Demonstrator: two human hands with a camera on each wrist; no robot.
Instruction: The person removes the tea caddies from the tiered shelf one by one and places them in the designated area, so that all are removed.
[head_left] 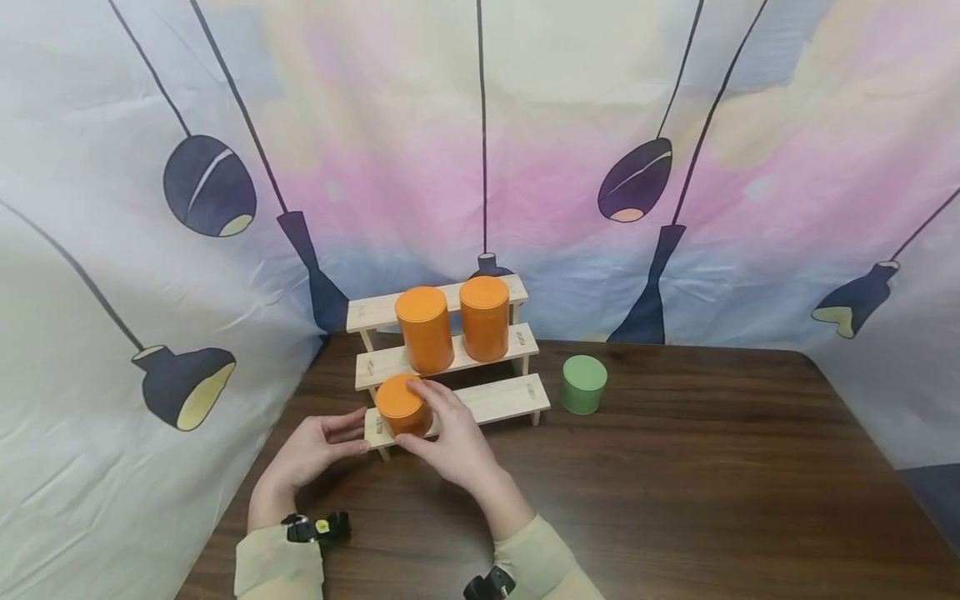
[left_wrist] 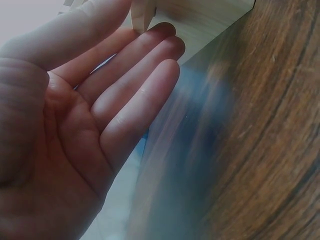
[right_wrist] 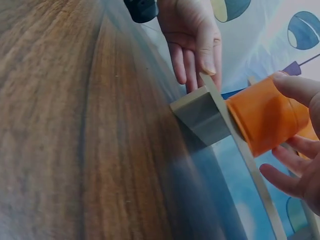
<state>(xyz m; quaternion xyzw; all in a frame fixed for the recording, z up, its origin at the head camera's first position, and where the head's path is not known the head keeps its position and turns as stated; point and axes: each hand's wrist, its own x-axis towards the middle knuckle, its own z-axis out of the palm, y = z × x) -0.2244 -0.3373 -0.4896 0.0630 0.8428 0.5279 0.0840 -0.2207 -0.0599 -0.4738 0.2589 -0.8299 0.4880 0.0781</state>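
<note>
A short orange canister (head_left: 402, 408) with a flat lid stands near the left end of the lowest tier of a pale wooden three-tier stand (head_left: 498, 402). My right hand (head_left: 453, 433) holds this canister, thumb on the near side and fingers across its far side. At that tier's left end, my left hand (head_left: 311, 450) grips the board lightly, thumb at the front edge and fingers behind. In the left wrist view its fingers (left_wrist: 135, 105) lie nearly straight. Two taller orange canisters, a left one (head_left: 425, 332) and a right one (head_left: 484, 321), stand on the middle tier.
A short green canister (head_left: 583, 385) sits on the dark wooden table (head_left: 675, 492), right of the stand. Behind the table hangs a cloth backdrop (head_left: 555, 108) printed with hanging lamps, close to the top tier. More cloth hangs at both sides.
</note>
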